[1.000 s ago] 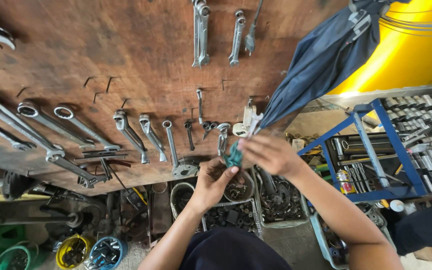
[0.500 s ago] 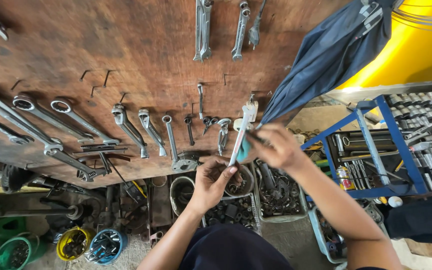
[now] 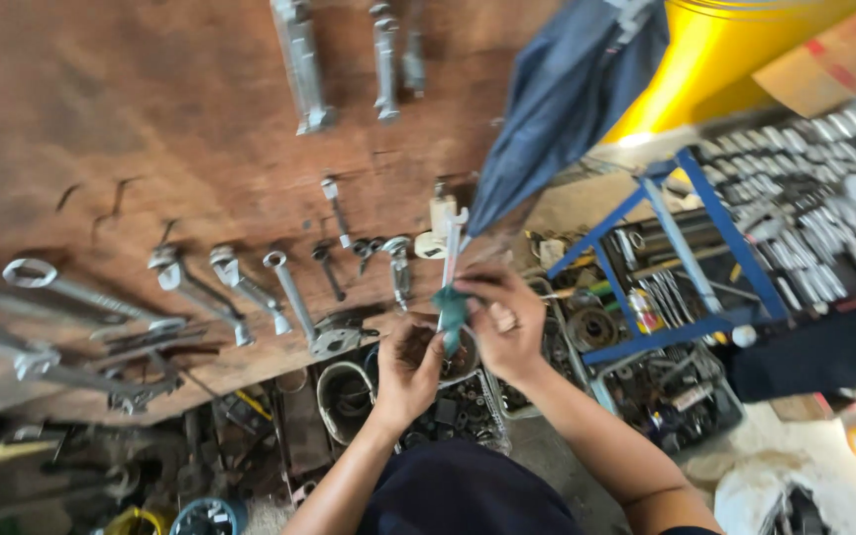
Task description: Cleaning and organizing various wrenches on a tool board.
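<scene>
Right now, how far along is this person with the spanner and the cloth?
Many spanners already hang in rows on the wooden board. In hand: the right hand holds an open-ended spanner upright with a teal cloth around its lower shaft, the left hand at the cloth's lower end. Left: this spanner is not on the board, and loose parts fill the bins below.

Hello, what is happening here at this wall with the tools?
A person stands before a wooden board hung with wrenches. The right hand holds a small open-ended wrench upright, with a teal cloth wrapped around its lower part. The left hand grips the cloth from below. Bins of metal parts sit under the hands, and a blue rack stands to the right.
</scene>
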